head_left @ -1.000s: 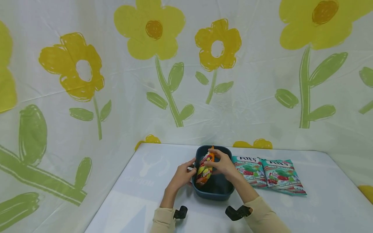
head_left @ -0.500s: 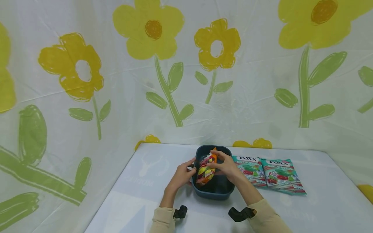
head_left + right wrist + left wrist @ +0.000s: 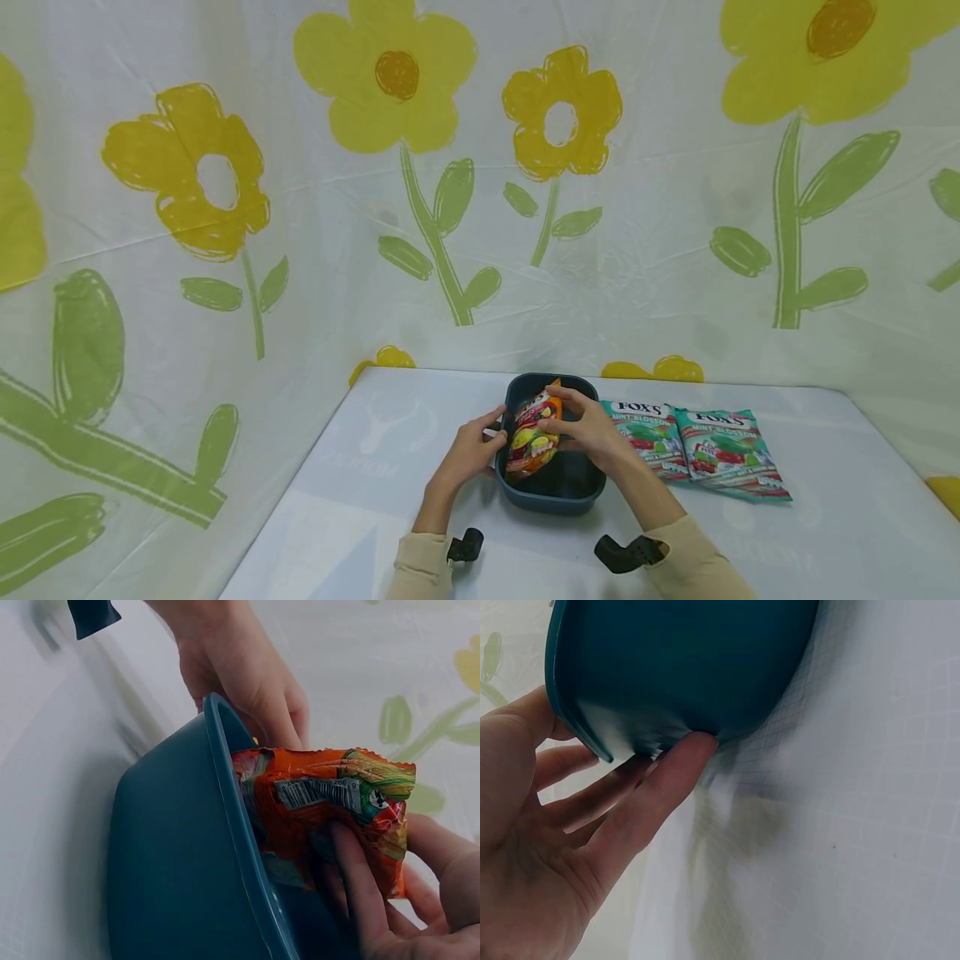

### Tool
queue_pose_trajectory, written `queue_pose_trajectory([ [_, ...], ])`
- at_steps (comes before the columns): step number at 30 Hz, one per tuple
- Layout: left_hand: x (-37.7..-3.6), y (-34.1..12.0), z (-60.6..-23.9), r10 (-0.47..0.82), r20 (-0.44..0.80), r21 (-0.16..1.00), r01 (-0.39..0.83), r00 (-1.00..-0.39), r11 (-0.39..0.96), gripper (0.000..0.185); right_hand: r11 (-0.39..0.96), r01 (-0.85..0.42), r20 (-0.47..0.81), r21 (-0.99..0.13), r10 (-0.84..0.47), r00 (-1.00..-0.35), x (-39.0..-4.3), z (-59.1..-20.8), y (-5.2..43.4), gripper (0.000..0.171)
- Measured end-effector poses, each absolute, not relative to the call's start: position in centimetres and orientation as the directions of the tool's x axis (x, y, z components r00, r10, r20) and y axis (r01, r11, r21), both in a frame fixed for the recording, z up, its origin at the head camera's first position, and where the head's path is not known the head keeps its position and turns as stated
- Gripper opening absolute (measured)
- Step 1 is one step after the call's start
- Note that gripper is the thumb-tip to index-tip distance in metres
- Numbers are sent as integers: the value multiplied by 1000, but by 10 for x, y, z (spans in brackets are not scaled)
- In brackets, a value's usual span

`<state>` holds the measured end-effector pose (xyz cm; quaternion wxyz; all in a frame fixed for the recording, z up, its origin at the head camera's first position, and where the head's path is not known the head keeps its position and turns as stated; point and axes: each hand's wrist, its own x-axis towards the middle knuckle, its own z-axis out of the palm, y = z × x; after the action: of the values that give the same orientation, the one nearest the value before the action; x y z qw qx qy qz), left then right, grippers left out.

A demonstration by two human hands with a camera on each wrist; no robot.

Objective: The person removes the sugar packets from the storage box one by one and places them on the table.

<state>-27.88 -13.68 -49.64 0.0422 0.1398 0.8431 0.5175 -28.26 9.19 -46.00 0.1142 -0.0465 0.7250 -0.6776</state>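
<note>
Near the lower middle of the head view, the right hand (image 3: 588,429) pinches an orange crinkly plastic sweet packet (image 3: 534,431), which stands tilted inside the dark teal oval plastic tub (image 3: 558,492) against its left wall. The left hand (image 3: 468,450) steadies that wall with relaxed, nearly straight fingers. Lay the packet flat and keep the tub braced on the white bench (image 3: 360,517).
</note>
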Motion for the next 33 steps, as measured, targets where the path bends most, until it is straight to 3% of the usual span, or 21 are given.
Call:
queue_pose_trajectory([
  [33, -279, -136, -498, 268, 60, 885, 176, -961, 431, 53, -17, 125, -117, -992, -237, -964, -263, -455, 127, 68],
])
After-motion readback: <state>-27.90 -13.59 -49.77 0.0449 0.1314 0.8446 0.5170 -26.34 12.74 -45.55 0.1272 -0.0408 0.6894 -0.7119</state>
